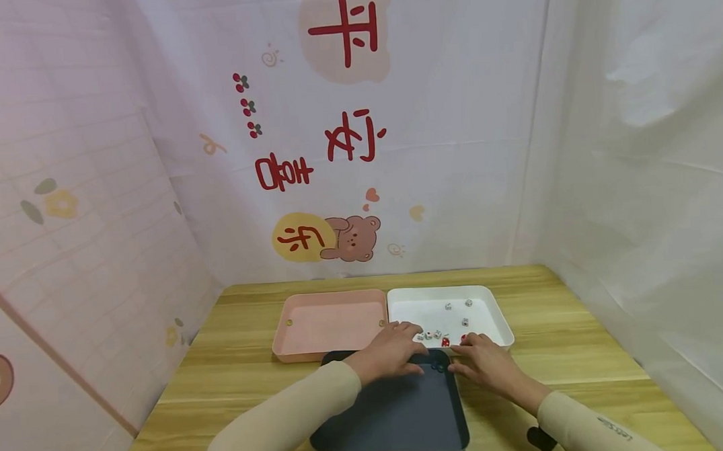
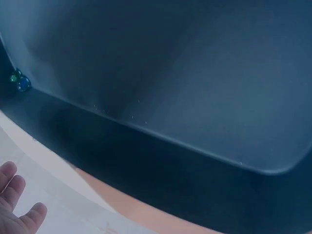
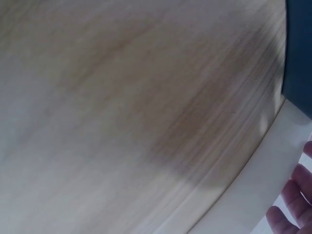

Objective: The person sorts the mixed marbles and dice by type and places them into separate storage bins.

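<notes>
My left hand (image 1: pixel 394 348) reaches across the far edge of a dark blue-grey tray (image 1: pixel 400 419), its fingers loosely extended and the thumb apart. Opposite it, my right hand (image 1: pixel 489 364) is at the near edge of a white tray (image 1: pixel 428 311), fingers slightly bent. A red die (image 1: pixel 445 342) and several white dice (image 1: pixel 465 322) lie in the white tray; some sit between the two hands. Glass marbles (image 2: pixel 20 82), green and blue, rest in a corner of the dark tray in the left wrist view. Neither hand visibly holds anything; some fingertips are hard to make out.
A pink tray (image 1: pixel 335 324) with a couple of small yellowish marbles stands left of the white one. All three trays are on a wood-patterned table (image 1: pixel 579 357). Printed white cloth (image 1: pixel 455 147) hangs behind and along the sides.
</notes>
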`<act>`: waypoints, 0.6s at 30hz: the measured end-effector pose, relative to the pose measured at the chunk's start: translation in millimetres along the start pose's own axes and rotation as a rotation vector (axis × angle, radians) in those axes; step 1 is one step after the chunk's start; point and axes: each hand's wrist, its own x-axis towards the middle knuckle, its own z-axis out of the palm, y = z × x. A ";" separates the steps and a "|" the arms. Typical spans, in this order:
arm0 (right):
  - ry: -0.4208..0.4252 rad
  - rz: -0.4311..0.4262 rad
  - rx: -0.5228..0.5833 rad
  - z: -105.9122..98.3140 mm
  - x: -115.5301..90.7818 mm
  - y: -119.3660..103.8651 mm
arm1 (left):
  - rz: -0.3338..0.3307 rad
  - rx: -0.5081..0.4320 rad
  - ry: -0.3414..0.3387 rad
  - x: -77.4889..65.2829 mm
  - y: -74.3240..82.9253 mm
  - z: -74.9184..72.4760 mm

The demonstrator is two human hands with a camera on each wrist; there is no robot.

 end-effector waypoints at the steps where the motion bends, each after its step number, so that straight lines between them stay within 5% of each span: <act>1: -0.003 0.000 -0.001 0.1 0.0 0.3 | 0.001 -0.002 0.001 1.0 0.4 1.5; 18: -0.005 0.005 -0.003 1.3 1.5 0.9 | 0.014 0.038 0.011 25.5 6.4 22.5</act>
